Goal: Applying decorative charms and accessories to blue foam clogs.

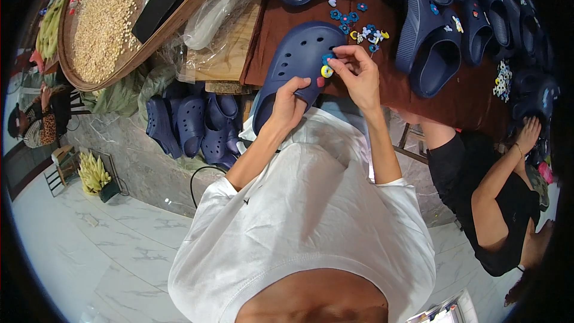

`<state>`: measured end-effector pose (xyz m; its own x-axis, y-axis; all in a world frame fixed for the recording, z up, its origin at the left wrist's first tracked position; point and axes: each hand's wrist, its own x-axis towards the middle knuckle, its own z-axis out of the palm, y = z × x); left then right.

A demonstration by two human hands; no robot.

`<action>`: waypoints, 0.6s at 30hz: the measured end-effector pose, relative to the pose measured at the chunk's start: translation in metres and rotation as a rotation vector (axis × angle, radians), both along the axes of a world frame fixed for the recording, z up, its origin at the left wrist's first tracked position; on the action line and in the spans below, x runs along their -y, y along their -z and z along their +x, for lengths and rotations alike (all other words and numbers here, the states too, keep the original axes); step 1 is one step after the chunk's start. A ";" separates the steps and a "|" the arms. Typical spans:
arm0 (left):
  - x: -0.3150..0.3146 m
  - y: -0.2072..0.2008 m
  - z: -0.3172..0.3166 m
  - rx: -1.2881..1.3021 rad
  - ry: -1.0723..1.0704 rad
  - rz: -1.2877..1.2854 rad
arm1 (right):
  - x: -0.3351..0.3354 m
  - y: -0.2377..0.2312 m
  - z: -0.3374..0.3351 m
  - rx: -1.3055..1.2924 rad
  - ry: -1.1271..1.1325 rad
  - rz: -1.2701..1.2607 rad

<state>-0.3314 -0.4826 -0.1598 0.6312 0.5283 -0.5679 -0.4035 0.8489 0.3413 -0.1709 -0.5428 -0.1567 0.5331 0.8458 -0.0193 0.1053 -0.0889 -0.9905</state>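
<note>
My left hand (288,106) is closed round the heel end of a navy blue clog (295,51) with round holes across its upper. The clog lies tilted at the table's near edge, toe pointing away from me. My right hand (360,79) pinches a blue flower shoe charm (326,59) at the clog's right side. A yellow-and-white round charm (326,72) and a pink charm (320,82) sit on the upper just below it. Beyond the toe, loose blue flower charms (345,19) and several white-and-yellow charms (372,35) are scattered on the brown cloth (394,93).
More navy clogs (431,54) stand at the right, some with charms. Other clogs (191,122) are grouped low at the left. A round tray of grains (107,21) holds a black phone-like slab (162,12). A person in black (496,209) works at the right.
</note>
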 end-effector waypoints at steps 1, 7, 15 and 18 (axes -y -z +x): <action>0.000 0.000 -0.001 -0.001 0.014 0.013 | 0.000 0.002 0.001 -0.131 0.009 -0.013; -0.001 0.005 -0.011 -0.051 0.075 0.018 | 0.000 0.001 0.004 -0.082 -0.013 -0.060; 0.009 0.008 -0.005 -0.159 0.030 0.097 | 0.003 -0.007 -0.014 -0.226 0.048 -0.114; 0.006 0.002 -0.004 -0.163 0.000 0.074 | 0.005 0.020 0.003 -0.165 0.206 0.010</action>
<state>-0.3358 -0.4890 -0.1622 0.5337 0.5727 -0.6222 -0.3381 0.8189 0.4637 -0.1682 -0.5480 -0.1767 0.6844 0.7203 -0.1128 -0.0773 -0.0821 -0.9936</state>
